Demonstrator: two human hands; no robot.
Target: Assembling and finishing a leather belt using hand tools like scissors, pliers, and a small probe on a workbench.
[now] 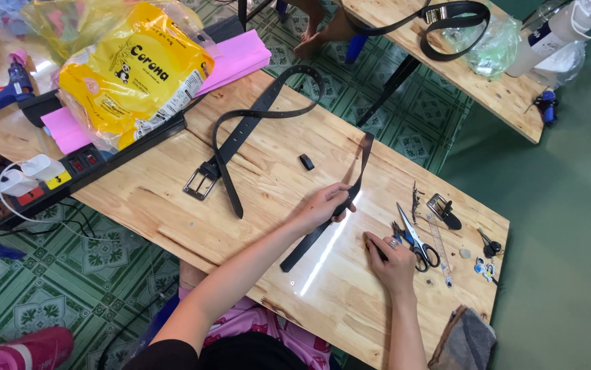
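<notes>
A black leather strap point(329, 216) lies slantwise on the wooden tabletop point(275, 199).

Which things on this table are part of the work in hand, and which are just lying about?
In use:
- black strap, held by the left hand
- right hand, fingers pressed on the table
- scissors, just beside the right hand

Lying about:
- buckled belt
- small black loop
- loose buckle
- yellow bag
- pink paper
- power strip
- glue gun
</notes>
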